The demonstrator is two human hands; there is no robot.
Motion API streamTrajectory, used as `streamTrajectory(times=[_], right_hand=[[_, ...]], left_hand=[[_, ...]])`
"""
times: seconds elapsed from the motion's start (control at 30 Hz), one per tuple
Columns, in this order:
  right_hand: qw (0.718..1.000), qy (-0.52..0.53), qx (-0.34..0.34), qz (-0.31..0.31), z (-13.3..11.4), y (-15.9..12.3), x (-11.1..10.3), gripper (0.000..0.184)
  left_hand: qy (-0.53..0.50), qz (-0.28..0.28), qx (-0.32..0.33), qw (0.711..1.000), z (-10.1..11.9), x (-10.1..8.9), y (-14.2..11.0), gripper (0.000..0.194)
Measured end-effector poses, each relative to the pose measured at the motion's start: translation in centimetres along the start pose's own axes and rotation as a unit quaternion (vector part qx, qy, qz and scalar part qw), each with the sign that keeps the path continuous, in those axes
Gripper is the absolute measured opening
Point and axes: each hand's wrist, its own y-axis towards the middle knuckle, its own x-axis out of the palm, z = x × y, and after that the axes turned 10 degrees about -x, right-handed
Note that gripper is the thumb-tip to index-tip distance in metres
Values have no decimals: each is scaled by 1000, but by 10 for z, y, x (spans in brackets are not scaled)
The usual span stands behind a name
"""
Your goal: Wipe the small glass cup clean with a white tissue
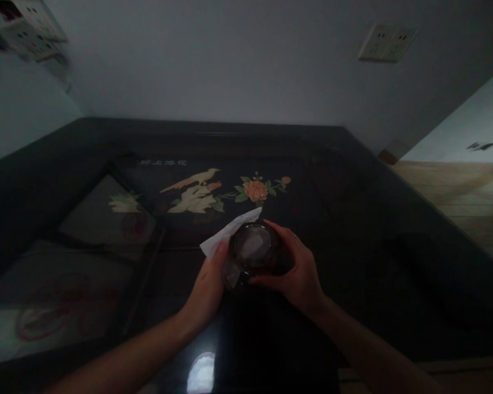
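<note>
A small dark glass cup (255, 249) is held just above the glossy black table (353, 230), near its middle. My right hand (296, 271) wraps round the cup's right side, fingers curled on its rim. My left hand (208, 287) is closed on a white paper tissue (230, 232), pressing it against the cup's left side. One corner of the tissue sticks up past the rim. Part of the tissue shows pale through the glass.
The tabletop carries an inlaid bird and flower picture (225, 191) behind the cup. Glass panels (107, 213) with pale patterns lie at the left. A wall socket (388, 42) sits on the grey wall. Wooden floor (468, 202) shows at the right.
</note>
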Motion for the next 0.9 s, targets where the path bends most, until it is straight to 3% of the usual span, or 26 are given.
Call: streamTrajectory(times=[0.1, 0.23, 0.37, 0.47, 0.67, 0.9], right_hand=[[998, 62, 4, -28, 3, -2, 2, 88], [995, 94, -4, -14, 6, -2, 4, 87], [996, 88, 5, 19, 9, 2, 3, 83], [997, 67, 12, 45, 12, 5, -1, 80], [997, -21, 1, 69, 10, 7, -4, 73], [998, -62, -30, 8, 2, -3, 6, 79]], left_hand=[[11, -11, 10, 1000, 13, -2, 4, 53], [-5, -34, -8, 999, 21, 2, 4, 46], [-54, 35, -70, 995, 13, 8, 1, 49], [-33, 27, -78, 996, -1, 7, -4, 56], [43, 24, -24, 999, -18, 6, -15, 62], [147, 16, 122, 981, 3, 8, -14, 61]])
